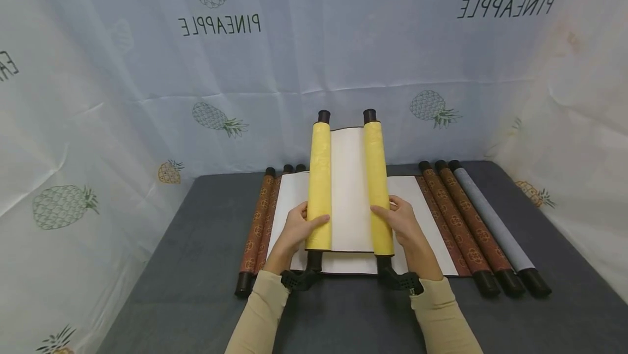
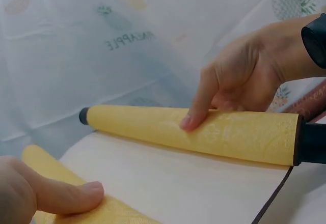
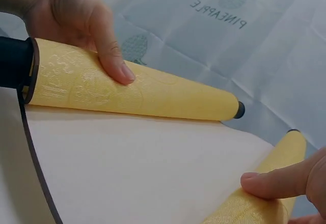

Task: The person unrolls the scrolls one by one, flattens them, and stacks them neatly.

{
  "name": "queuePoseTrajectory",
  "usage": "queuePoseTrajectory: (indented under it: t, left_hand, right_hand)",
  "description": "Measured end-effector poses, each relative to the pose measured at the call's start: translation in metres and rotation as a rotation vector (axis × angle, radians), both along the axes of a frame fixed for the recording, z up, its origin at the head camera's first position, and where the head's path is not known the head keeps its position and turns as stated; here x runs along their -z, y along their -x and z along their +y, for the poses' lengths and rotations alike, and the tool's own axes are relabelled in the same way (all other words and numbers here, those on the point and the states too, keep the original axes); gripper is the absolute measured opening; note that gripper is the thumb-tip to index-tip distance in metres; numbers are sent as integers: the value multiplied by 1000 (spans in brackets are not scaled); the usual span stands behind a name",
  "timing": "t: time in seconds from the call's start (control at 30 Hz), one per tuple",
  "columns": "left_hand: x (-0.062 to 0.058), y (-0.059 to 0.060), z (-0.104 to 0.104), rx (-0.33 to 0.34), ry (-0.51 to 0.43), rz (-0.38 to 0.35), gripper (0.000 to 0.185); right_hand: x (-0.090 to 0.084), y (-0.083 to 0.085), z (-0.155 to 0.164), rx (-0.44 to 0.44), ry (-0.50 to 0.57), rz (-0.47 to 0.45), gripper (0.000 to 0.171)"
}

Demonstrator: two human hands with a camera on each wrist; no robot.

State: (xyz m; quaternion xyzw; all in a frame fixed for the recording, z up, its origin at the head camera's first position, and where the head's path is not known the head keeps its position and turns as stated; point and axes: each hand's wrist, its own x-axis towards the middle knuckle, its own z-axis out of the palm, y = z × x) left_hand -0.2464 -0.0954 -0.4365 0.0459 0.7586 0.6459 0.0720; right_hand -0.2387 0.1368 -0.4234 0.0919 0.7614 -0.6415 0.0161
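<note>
A yellow scroll [image 1: 320, 179] with black end knobs is held up, partly unrolled, a strip of white paper [image 1: 349, 190] showing between its two rolls. My left hand [image 1: 297, 227] grips the left roll, thumb across its front and fingers behind. The right roll [image 1: 378, 179] is gripped the same way by my right hand [image 1: 404, 220]. In the left wrist view the right thumb presses on the yellow cloth of the far roll [image 2: 239, 132]. The right wrist view shows the left thumb on its roll [image 3: 137, 89]. Behind the yellow scroll, an unrolled white sheet [image 1: 409, 223] lies on the table.
Brown patterned scroll rolls [image 1: 257, 228] lie left of the white sheet, more brown rolls [image 1: 456, 228] on its right. A grey scroll [image 1: 493, 223] lies outermost right. The dark grey tablecloth [image 1: 196, 267] meets a pineapple-print curtain [image 1: 294, 59] at the back and sides.
</note>
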Motion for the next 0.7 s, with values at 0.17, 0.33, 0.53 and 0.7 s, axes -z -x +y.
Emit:
queuePoseTrajectory:
  t: [0.17,0.33,0.53,0.7]
  left_hand:
    - [2,-1,8,-10,3,-28,65]
    - [6,-2,18,-74,-23,-56,67]
    - [8,-3,26,-188,-7,-36,71]
    - [9,-5,27,-218,32,-19,75]
  right_hand:
    - [-1,0,0,-9,64,-5,56]
    - [2,1,-8,32,73,-6,53]
    - [7,4,-11,87,11,0,44]
    - [6,6,-10,108,-9,-39,45]
